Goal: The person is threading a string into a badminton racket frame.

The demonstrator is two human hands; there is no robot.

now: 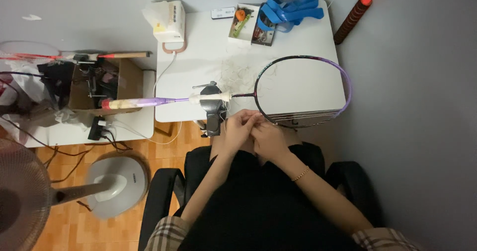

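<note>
1. While both hands meet at the near edge of the white rectangular surface (298, 82), the left hand (239, 126) and right hand (267, 140) sit touching each other, just under the racket's frame.
2. Between them is the purple-and-black badminton racket (343, 82), lying flat across the surface, its head to the right and its pale-wrapped handle (134, 103) poking out to the left past the edge.
3. Left-hand fingers (248, 116) are curled close together, pinched at the lower rim of the racket head where a few thin strings run across; whether they grip a string or the frame itself is too small to tell.
4. Right-hand fingers are curled inward too, closed up against the left hand; what they hold cannot be made out. A thin gold-coloured bracelet (300, 174) shows on that wrist.
5. Loose pale strings (238, 72) lie in a tangle on the surface beside the racket's shaft.
6. At the far edge: a white tissue box (169, 20), a small open tray of bits (251, 25) and a bundle of blue straps (290, 10).
7. Off to the left, a brown cardboard box (124, 84) of tools; down on the wooden floor, the round grey base of a standing fan (117, 184).
8. The person sits in a black armchair (159, 201).
</note>
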